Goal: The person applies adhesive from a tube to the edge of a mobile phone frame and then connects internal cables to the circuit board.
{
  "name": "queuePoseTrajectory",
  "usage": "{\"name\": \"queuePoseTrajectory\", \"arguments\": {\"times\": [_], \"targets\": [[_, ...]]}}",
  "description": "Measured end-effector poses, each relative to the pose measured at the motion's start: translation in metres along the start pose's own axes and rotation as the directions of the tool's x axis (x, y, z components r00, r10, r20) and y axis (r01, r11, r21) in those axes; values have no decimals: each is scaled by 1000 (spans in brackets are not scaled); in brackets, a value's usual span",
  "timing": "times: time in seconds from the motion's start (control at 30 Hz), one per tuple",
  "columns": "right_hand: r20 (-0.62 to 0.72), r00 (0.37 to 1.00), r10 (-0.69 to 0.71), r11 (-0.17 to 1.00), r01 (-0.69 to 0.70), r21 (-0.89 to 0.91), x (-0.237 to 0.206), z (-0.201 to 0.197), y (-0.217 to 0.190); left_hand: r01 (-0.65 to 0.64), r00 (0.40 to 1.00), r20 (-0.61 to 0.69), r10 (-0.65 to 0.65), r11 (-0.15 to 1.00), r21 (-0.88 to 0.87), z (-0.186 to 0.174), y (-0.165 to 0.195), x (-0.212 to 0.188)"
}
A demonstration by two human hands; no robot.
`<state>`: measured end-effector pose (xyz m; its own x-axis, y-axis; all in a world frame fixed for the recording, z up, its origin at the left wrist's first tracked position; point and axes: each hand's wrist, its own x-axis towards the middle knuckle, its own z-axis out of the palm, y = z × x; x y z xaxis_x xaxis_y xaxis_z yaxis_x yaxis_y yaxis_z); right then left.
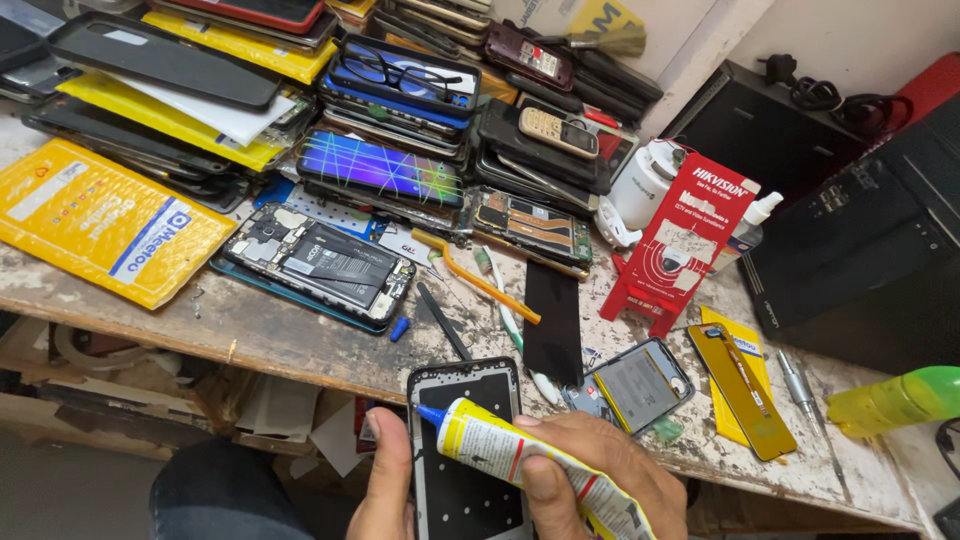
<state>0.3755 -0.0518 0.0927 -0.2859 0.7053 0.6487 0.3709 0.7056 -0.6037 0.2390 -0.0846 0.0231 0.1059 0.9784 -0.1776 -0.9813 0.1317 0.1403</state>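
Right hand (590, 465) presses yellow glue tube (530, 462) (blue nozzle) onto phone frame (465, 450).

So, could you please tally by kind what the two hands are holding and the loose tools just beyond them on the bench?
Glue tube, in right hand: 1
Phone frame, steadied by left hand: 1
Orange toothbrush: 1
Black pry stick: 1
Black rectangular strip: 1
Total: 5
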Motion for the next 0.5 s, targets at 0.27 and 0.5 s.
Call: {"name": "queuePoseTrajectory", "arguments": {"times": [0.27, 0.5], "targets": [[27, 999, -18, 1000, 18, 8, -3, -1, -5, -34, 999, -42, 31, 998, -53, 2, 6, -10], [51, 998, -25, 999, 26, -25, -4, 0, -9, -117, 951, -290, 107, 993, -16, 17, 15, -12]]}}
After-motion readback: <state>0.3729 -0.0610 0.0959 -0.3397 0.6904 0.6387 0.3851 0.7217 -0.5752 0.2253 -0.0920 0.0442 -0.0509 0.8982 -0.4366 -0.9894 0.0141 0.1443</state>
